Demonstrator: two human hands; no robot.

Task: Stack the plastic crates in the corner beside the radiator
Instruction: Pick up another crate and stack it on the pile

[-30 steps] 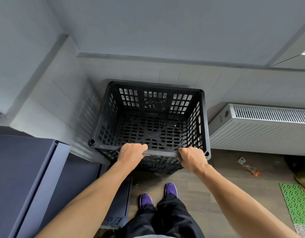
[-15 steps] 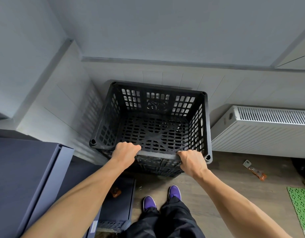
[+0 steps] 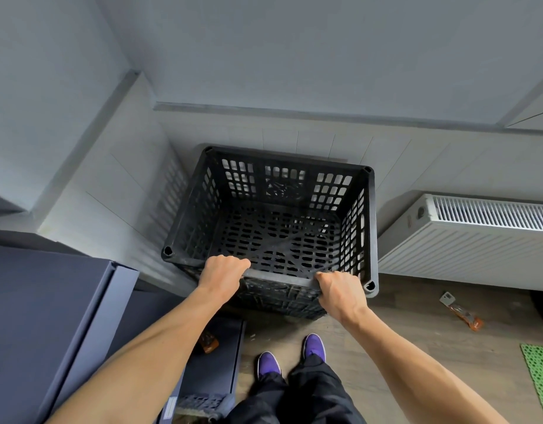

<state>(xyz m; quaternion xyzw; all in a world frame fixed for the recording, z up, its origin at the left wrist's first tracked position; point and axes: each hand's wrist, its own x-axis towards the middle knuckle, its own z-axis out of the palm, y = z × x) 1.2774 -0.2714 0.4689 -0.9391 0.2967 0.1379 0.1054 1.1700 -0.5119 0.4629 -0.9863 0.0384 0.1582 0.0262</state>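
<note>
A black perforated plastic crate (image 3: 273, 228) stands upright in the wall corner, left of the white radiator (image 3: 466, 240). It appears to rest on another black crate (image 3: 276, 304), whose near wall shows below the rim. My left hand (image 3: 223, 275) grips the left part of the top crate's near rim. My right hand (image 3: 339, 290) grips the same rim near the right corner. The crate is empty inside.
A dark blue cabinet (image 3: 40, 325) stands at the left, with a low dark shelf (image 3: 215, 356) beside it. An orange object (image 3: 461, 312) lies on the wooden floor under the radiator. A green mat (image 3: 539, 377) sits at the right edge. My purple shoes (image 3: 291, 354) are just behind the crates.
The view has shifted slightly so the crate sits lower in frame. Both hands keep their grip on the near rim, and the crate stays in the corner.
</note>
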